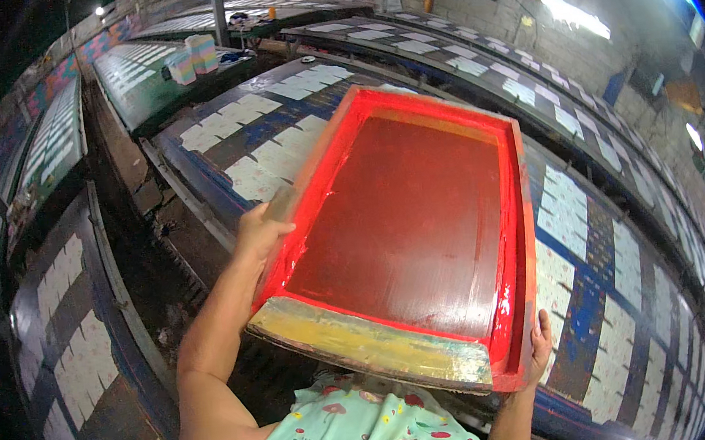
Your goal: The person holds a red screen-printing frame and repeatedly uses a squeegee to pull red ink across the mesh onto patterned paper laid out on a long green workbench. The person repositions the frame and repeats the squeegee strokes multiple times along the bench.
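Screen-printing frame (405, 232) at view centre, raised over printing table (578, 317), glossy red ink (503, 299) along inner edges. Left hand (260, 230) grips frame's side at nine o'clock; right hand (538, 350) grasps opposite side between four and five. Pale notched panels (563, 200) on table, ten and three o'clock.

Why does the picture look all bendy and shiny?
Head view: fisheye distortion bends the long tables and leaves black corners; head view: pale glare streaks the red screen, and the white light upper right looks washed out.
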`<action>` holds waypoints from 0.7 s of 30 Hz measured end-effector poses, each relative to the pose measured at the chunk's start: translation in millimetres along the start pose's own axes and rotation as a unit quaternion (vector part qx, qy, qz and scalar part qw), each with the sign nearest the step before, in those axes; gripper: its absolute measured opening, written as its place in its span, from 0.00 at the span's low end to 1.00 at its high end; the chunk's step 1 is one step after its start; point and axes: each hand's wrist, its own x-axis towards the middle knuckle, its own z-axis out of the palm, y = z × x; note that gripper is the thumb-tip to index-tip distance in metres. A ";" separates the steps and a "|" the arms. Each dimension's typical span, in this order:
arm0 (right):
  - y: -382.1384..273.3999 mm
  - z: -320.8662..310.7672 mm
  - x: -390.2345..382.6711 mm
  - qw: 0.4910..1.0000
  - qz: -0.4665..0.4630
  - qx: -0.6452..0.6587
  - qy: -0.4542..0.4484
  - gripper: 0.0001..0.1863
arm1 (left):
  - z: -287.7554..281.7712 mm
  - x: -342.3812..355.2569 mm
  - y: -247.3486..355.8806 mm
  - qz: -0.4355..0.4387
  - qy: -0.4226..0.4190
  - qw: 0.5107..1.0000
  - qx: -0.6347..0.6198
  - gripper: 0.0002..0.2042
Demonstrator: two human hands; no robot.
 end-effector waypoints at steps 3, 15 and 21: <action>27.8 40.9 7.8 1.000 0.006 -0.008 0.000 0.29 | -32.0 39.1 -4.2 -0.003 0.008 1.000 0.017 0.32; 61.0 124.1 14.8 0.999 0.046 -0.004 -0.017 0.34 | -112.8 51.5 15.2 -0.023 0.050 0.996 0.076 0.33; 92.1 118.8 11.7 0.998 0.062 0.018 -0.023 0.37 | -138.2 32.8 35.2 0.017 0.063 0.997 0.050 0.32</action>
